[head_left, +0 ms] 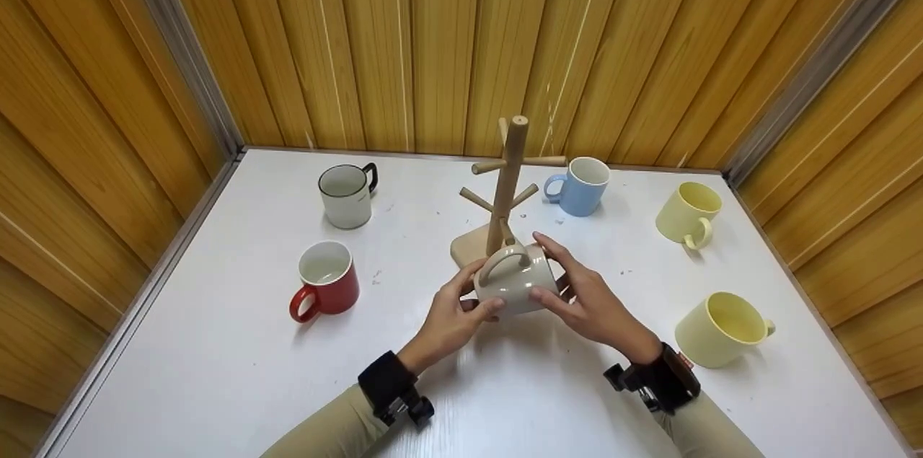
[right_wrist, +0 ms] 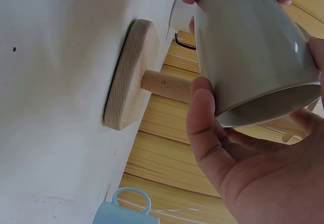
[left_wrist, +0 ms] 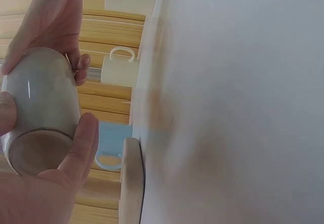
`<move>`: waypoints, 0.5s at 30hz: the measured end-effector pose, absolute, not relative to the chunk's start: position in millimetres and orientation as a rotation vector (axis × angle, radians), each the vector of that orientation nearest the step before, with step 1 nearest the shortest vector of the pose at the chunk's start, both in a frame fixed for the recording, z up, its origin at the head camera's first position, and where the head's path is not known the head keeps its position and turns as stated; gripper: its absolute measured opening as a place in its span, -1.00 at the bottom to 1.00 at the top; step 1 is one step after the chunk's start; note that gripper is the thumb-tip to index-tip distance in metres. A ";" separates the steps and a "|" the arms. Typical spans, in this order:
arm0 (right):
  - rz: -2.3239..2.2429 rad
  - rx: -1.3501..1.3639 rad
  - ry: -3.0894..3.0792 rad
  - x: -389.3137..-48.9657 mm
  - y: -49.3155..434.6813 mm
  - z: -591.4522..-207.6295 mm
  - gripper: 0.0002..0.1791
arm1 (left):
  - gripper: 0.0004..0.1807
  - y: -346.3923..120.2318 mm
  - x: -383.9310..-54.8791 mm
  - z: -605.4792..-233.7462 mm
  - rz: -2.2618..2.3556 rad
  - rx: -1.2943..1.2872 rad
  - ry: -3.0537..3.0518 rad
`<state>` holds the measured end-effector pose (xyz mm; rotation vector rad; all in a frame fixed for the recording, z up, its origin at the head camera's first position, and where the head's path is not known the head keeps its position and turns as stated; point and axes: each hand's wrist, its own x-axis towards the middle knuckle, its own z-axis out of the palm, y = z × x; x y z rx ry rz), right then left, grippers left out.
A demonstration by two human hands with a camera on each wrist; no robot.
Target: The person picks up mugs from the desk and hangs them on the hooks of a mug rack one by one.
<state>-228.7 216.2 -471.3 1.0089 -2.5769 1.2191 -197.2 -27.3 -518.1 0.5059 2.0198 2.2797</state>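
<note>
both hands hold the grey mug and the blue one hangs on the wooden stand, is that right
Not quite: in the head view the blue mug stands on the table, not hanging on the wooden stand. The left hand and right hand do hold the grey mug.

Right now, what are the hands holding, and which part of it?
A grayish mug: the left hand grips its base end, the right hand its rim end.

Mugs (head_left: 346, 207) stand left and right of the rack (head_left: 508, 184).
</note>
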 end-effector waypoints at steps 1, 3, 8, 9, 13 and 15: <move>1.220 1.001 -2.584 -229.1 216.2 -471.1 -0.15 | -0.30 -27.2 -197.7 -518.4 2.277 0.501 2.024; 1.219 0.988 -2.594 -230.2 215.9 -471.1 -0.16 | -0.30 -27.0 -198.9 -518.9 2.276 0.488 2.031; 1.217 0.953 -2.628 -233.3 214.9 -472.8 -0.17 | -0.31 -26.5 -200.4 -518.9 2.252 0.423 2.053; 1.221 0.944 -2.637 -233.8 214.7 -472.8 -0.18 | -0.31 -26.5 -200.5 -518.7 2.246 0.412 2.058; 1.251 0.921 -2.657 -235.6 214.3 -472.7 -0.20 | -0.32 -26.1 -201.4 -517.9 2.236 0.384 2.061; 1.259 0.913 -2.666 -236.1 214.5 -472.6 -0.21 | -0.31 -25.5 -202.1 -518.3 2.237 0.377 2.057</move>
